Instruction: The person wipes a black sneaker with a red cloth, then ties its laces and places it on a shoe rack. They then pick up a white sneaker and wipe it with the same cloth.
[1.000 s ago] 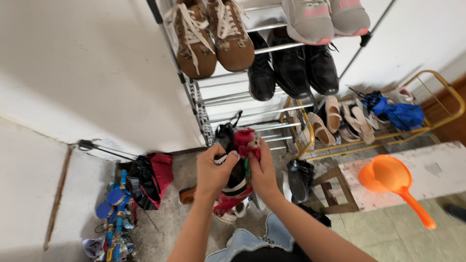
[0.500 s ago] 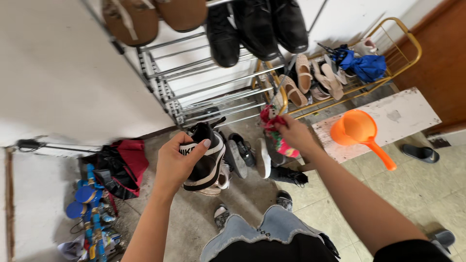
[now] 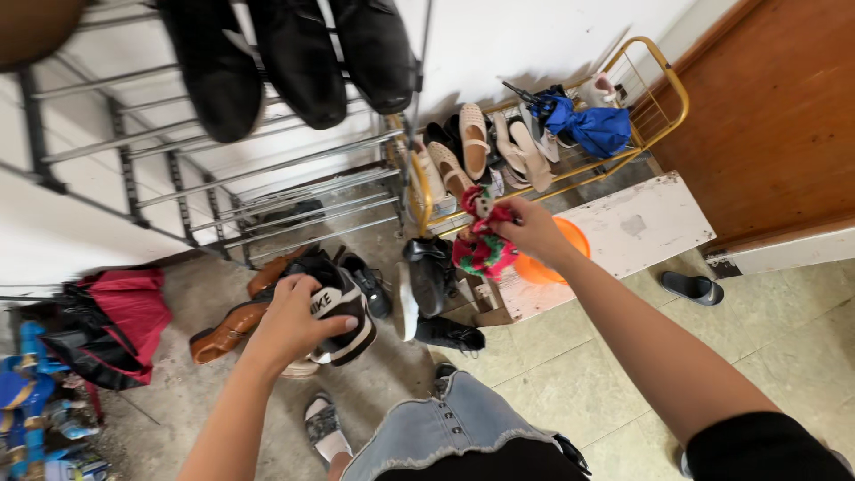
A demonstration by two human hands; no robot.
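Black-and-white canvas sneaker [image 3: 343, 312] was now low over the floor, clenched in the left hand [image 3: 289, 322]; the red-and-green crumpled cloth [image 3: 481, 249], earlier pressed against it, had moved away, gripped by the right hand [image 3: 534, 230] near the white wooden surface [image 3: 641, 223]

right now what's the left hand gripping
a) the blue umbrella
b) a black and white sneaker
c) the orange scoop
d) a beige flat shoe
b: the left hand is closed over the top of a black and white sneaker low by the floor, while the right hand holds a red and green cloth bundle near the white bench.
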